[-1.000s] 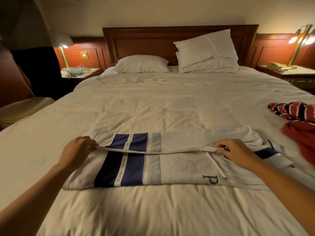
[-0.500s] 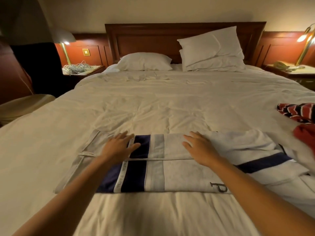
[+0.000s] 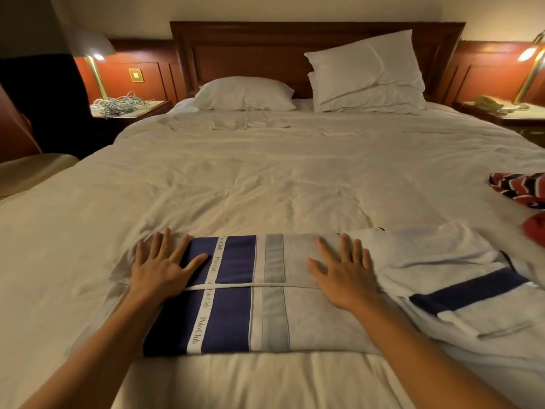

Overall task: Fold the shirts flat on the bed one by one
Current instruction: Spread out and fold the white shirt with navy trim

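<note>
Where one folded shirt [image 3: 265,308] lies, left hand [image 3: 160,271] and right hand [image 3: 345,276] press, spread.

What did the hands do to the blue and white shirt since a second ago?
Both hands let go of the folded edge they were pinching. The left hand and right hand opened flat and now press on the shirt, on its far half. The shirt stayed folded in the same spot on the bed, and the red striped shirt stayed at the right.
</note>
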The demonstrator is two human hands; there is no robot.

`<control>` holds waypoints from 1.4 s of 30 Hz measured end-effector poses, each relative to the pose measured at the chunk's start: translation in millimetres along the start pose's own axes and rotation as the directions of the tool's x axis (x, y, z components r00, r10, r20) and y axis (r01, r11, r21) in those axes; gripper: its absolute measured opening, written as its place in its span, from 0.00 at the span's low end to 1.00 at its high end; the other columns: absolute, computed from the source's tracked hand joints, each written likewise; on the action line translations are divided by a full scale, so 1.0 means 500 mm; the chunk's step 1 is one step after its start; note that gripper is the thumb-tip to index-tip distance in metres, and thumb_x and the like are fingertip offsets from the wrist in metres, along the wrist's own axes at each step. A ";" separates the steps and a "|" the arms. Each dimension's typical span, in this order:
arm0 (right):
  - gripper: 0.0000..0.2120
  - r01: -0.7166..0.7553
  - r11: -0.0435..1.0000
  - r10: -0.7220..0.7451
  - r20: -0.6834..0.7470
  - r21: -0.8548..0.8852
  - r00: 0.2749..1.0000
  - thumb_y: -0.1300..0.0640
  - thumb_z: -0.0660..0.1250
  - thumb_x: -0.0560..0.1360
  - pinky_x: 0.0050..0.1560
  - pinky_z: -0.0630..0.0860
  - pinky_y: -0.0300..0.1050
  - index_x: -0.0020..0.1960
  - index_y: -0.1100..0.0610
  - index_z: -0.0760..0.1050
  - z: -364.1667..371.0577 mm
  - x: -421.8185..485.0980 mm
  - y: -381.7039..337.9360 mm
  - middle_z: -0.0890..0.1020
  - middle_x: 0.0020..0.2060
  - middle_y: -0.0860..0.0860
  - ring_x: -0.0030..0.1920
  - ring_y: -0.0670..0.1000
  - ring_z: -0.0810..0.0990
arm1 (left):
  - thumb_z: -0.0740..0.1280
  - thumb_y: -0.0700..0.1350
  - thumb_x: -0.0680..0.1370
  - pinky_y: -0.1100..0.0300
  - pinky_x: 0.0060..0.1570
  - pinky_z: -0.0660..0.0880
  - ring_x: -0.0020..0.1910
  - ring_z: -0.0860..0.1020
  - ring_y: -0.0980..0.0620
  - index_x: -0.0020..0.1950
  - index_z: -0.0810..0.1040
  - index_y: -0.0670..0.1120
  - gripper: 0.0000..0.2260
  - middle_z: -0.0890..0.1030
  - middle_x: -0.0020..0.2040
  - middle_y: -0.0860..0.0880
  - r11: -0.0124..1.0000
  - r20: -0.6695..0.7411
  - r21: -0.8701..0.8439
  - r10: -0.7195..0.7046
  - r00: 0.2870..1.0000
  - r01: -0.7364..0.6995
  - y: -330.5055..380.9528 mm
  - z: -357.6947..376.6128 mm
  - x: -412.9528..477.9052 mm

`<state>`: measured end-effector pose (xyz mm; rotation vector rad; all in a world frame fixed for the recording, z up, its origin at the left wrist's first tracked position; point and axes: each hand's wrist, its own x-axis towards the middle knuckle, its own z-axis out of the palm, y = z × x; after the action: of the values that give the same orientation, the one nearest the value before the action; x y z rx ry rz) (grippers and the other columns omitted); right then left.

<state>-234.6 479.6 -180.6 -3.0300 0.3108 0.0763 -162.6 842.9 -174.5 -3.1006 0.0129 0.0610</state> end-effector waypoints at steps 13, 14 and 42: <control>0.20 0.145 0.947 -0.106 -0.146 0.287 0.984 0.43 0.60 0.81 0.73 0.62 0.53 0.70 0.49 0.74 -0.120 -0.126 0.361 0.75 0.70 0.45 0.71 0.46 0.70 | 0.44 0.72 0.77 0.38 0.76 0.38 0.80 0.42 0.36 0.82 0.47 0.43 0.43 0.45 0.81 0.37 0.983 0.128 -0.179 -0.015 0.992 0.038 0.302 -0.082 -0.096; 0.20 0.116 0.945 -0.079 -0.133 0.306 0.988 0.44 0.60 0.81 0.73 0.63 0.54 0.70 0.49 0.74 -0.121 -0.145 0.406 0.75 0.70 0.45 0.72 0.46 0.70 | 0.45 0.70 0.79 0.37 0.76 0.39 0.80 0.43 0.36 0.82 0.48 0.45 0.40 0.46 0.81 0.38 0.973 0.089 -0.226 0.070 0.994 -0.048 0.353 -0.078 -0.118; 0.11 0.356 0.628 -0.207 -0.292 0.692 0.934 0.40 0.74 0.69 0.39 0.75 0.32 0.49 0.42 0.81 -0.299 -0.116 0.560 0.85 0.42 0.45 0.41 0.43 0.84 | 0.66 0.52 0.81 0.62 0.34 0.73 0.36 0.75 0.50 0.46 0.76 0.49 0.09 0.78 0.38 0.48 -0.049 -0.190 -0.980 0.529 0.827 -0.194 0.688 -0.205 -0.208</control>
<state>-342.7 203.7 -53.4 -2.2166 -0.1238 -0.2935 -265.4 495.6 -81.7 -4.2274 1.5580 0.8969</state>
